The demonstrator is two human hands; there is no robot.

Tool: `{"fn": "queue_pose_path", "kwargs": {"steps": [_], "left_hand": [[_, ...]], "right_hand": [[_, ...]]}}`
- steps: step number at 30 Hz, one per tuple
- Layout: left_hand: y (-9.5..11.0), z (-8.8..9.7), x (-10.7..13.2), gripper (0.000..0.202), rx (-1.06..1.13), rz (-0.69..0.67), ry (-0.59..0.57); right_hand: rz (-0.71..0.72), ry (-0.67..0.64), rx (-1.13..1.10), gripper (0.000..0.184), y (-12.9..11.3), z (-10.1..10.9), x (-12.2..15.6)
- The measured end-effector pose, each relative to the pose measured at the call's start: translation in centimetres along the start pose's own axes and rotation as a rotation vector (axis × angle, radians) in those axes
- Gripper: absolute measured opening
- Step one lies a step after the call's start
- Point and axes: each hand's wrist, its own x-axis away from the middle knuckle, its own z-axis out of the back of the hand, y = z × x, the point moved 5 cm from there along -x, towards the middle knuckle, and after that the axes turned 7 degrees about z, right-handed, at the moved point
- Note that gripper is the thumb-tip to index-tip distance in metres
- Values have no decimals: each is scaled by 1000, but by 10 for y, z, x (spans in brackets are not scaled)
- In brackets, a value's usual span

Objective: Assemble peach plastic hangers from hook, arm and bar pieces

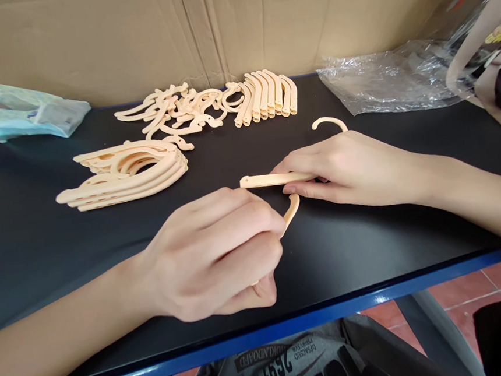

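My right hand (pixel 331 166) grips a cream plastic hanger arm (pixel 261 180) between thumb and fingers, and the arm's holed end points left. A curved cream hook (pixel 329 120) shows just beyond that hand; where it joins is hidden. Lower and to the left, my left hand (pixel 221 249) is closed around another cream hanger piece (pixel 292 209). Only the bent tip of this piece pokes out past the fingers, close under the right thumb. The two hands are near each other above the black table (pixel 339 250).
Folded cream hangers (pixel 131 181) are stacked at left. Behind them lie a heap of loose hooked parts (pixel 182 109) and a row of curved arms (pixel 266 96). A blue-white plastic packet (pixel 19 109), a clear bag (pixel 390 76) and a cardboard wall (pixel 132 40) border the back.
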Motion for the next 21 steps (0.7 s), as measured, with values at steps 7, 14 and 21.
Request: {"fn": "queue_pose_path", "kwargs": {"steps": [7, 14, 21], "left_hand": [[0, -8, 0, 23, -15, -25, -41], [-3, -17, -1, 16, -94, -13, -173], [-5, -18, 2, 18, -84, -16, -174]], "right_hand": [[-35, -14, 15, 35, 1, 1, 2], [-80, -49, 83, 30, 2, -2, 2], [-88, -52, 70, 31, 2, -2, 2]]}}
